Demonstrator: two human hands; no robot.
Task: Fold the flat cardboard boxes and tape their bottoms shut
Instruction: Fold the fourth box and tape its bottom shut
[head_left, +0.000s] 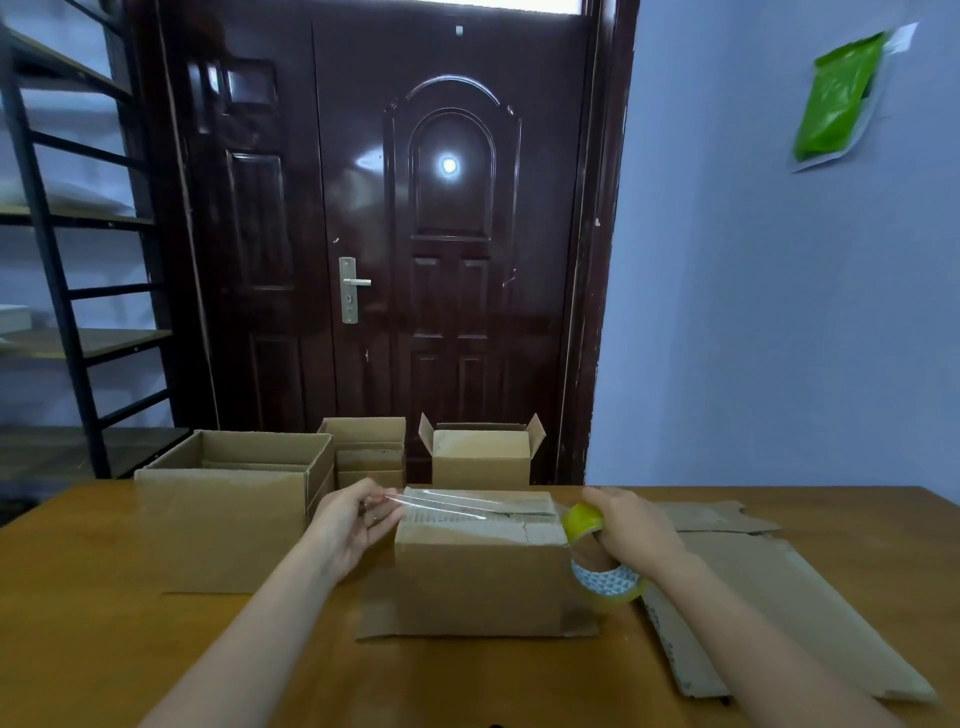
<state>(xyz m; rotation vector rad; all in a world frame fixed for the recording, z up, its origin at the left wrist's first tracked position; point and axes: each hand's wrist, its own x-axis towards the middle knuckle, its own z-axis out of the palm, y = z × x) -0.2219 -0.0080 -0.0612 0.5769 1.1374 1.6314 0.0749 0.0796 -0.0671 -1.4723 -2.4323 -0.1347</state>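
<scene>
While the cardboard box stands upside down near the middle of the wooden table, its bottom flaps folded shut on top, a strip of clear tape stretches across that closed seam; the left hand pinches the free end of the strip at the box's left edge, fingers curled round it; the right hand grips the tape roll just beside the box's right side, fingers hooked through its core. Flat cardboard sheets lie on the table to the right; a large open box sits to the left, two smaller open boxes stand behind, before a dark door.
</scene>
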